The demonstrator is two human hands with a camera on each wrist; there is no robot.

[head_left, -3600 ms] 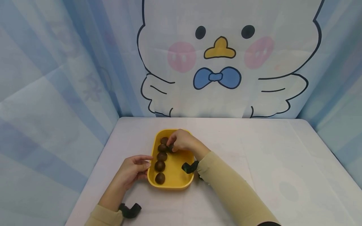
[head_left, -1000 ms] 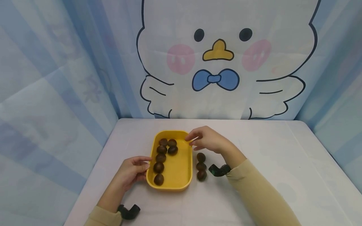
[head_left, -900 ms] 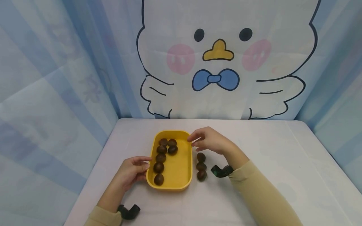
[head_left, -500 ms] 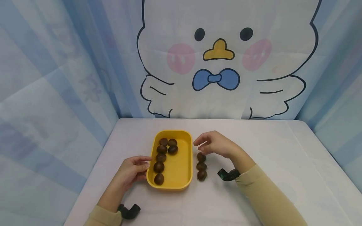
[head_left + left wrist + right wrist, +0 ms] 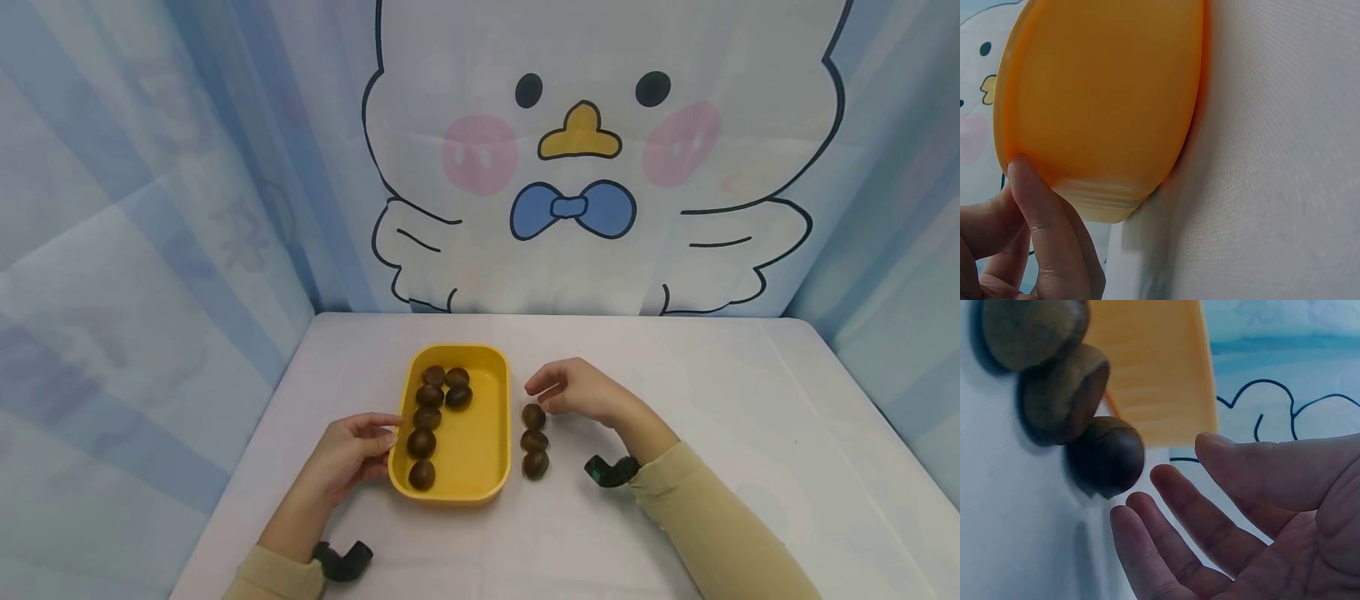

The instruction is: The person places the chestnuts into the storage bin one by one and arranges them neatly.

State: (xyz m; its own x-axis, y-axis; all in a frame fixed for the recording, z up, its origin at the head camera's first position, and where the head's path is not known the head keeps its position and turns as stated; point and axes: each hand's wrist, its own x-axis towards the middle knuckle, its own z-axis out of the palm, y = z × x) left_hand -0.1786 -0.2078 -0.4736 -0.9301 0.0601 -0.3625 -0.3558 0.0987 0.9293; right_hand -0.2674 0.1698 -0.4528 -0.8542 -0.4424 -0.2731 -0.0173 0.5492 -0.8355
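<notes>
In the head view my left hand (image 5: 348, 450) rests its fairly straight fingers against the left rim of a yellow tray (image 5: 480, 479). Its fingertips (image 5: 1022, 167) touch the tray's outer side in the left wrist view. Several brown chestnuts (image 5: 430, 395) lie inside, making a column along the left wall and a shorter one beside its far end. Right of the tray, three more chestnuts (image 5: 535, 441) form a row on the table. My right hand (image 5: 581, 390) hovers at that row's far end, fingers apart and holding nothing. In the right wrist view its fingertips are close to the nearest chestnut (image 5: 1110, 456).
A white cloth covers the table (image 5: 720, 433). Behind it hangs a curtain (image 5: 570, 275) with a cartoon bird, and blue-striped curtains stand at both sides. Dark wrist-worn devices (image 5: 345, 562) stick out from both sleeves.
My right hand put a chestnut into the tray's second column, then moved out rightward and back toward the row on the table. The left hand has stayed at the tray's rim.
</notes>
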